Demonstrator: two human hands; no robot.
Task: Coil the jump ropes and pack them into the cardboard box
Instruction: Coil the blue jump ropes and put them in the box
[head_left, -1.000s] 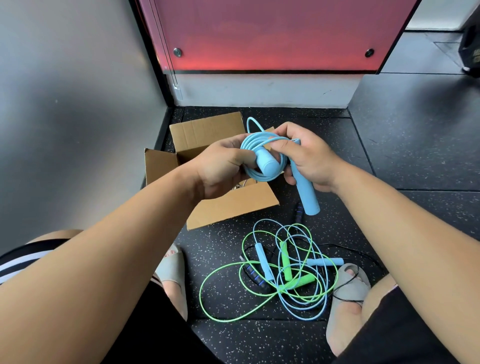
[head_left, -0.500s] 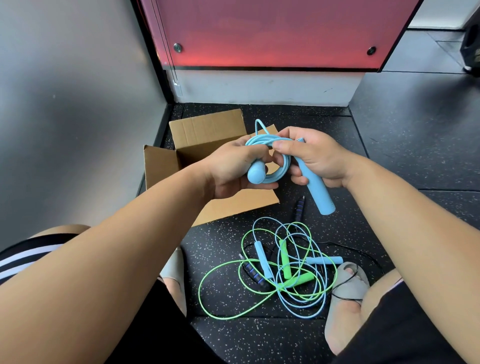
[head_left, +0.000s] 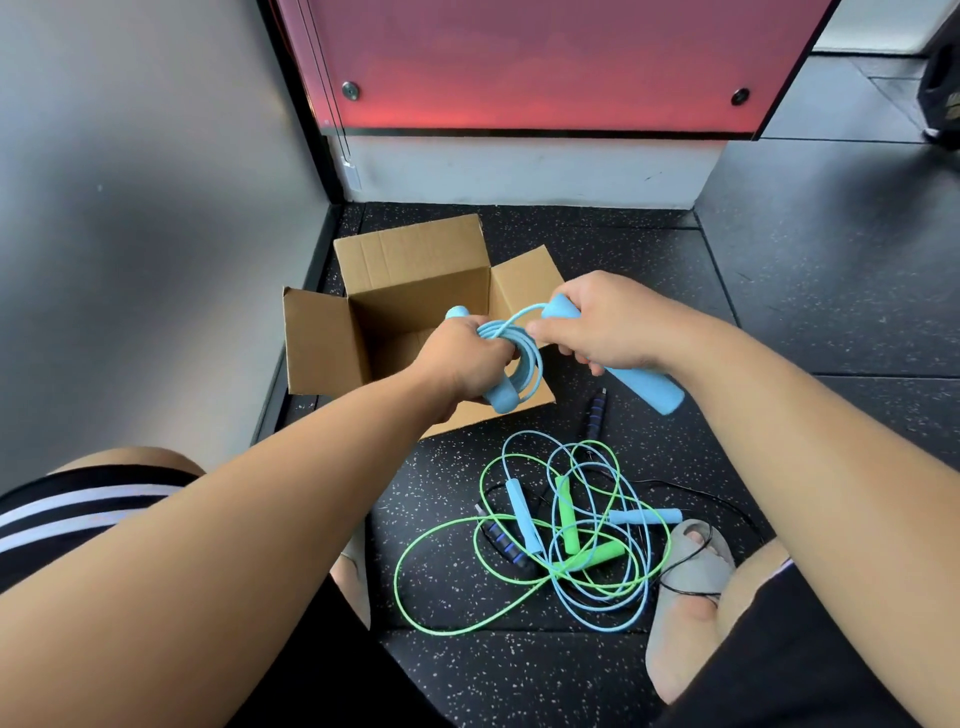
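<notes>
A light blue jump rope (head_left: 524, 358) is wound into a small coil above the front flap of the open cardboard box (head_left: 415, 270). My left hand (head_left: 462, 358) grips the coil together with one blue handle, whose ends stick out above and below the fist. My right hand (head_left: 602, 322) holds the other blue handle (head_left: 649, 387), which slants down to the right, and pinches the cord near the coil. On the floor below lies a tangle of a green rope (head_left: 441, 540), a second light blue rope (head_left: 587, 597) and a black rope with dark handles (head_left: 501, 545).
The box stands in a corner between a grey wall (head_left: 130, 234) on the left and a red panel (head_left: 519, 62) behind. My sandalled feet (head_left: 685, 587) rest on the black speckled floor beside the tangle. A dark handle (head_left: 596, 413) lies near the box flap.
Both hands have dropped lower and apart slightly over the box. The left hand's handle has turned from pointing at me to upright in the fist; the right handle tilted further right.
</notes>
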